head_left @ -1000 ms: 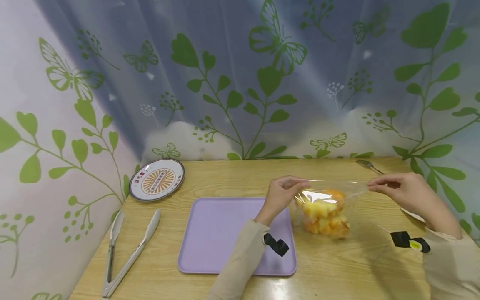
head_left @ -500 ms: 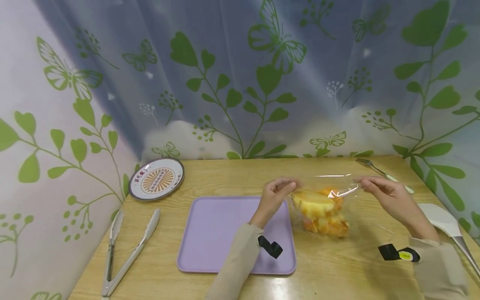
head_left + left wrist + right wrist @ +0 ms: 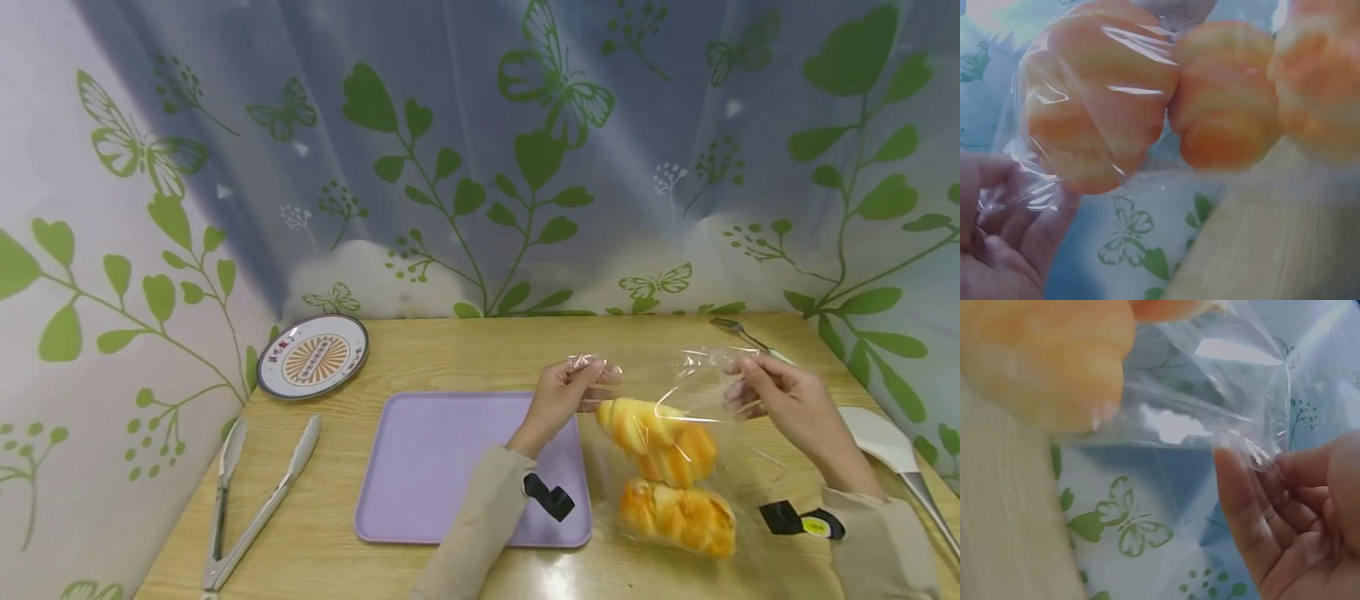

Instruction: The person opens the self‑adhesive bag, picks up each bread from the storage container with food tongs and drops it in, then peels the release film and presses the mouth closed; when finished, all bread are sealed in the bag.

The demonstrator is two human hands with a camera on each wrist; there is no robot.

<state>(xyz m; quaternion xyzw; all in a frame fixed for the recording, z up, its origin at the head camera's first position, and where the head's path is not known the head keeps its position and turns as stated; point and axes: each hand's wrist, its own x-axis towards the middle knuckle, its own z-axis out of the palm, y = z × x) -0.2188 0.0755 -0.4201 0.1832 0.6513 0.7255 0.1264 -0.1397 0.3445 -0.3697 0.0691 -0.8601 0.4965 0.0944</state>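
Note:
Between both hands a clear plastic bag [image 3: 652, 442] hangs by its top corners, right of the purple tray. Inside it, a pale yellow and orange bread roll [image 3: 660, 437] lies above a browner bread piece [image 3: 678, 518]. My left hand [image 3: 558, 404] pinches the bag's left top corner between thumb and fingers. On the other side my right hand [image 3: 798, 408] pinches the right top corner. The left wrist view shows the bread [image 3: 1097, 94] through shiny film beside the left fingers [image 3: 1022, 212]. Film creases gather at the right hand [image 3: 1297, 519] in the right wrist view.
A purple tray [image 3: 442, 467] lies under the left forearm. Metal tongs [image 3: 258, 517] lie spread at the left, with a patterned plate [image 3: 313, 357] behind them. At the right are a fork [image 3: 738, 331] and a white-headed rice paddle or spatula [image 3: 888, 437].
The bag has opened out and the bread in it has come lower and nearer, the two pieces now apart in view. The right hand has come left and slightly lower from its start.

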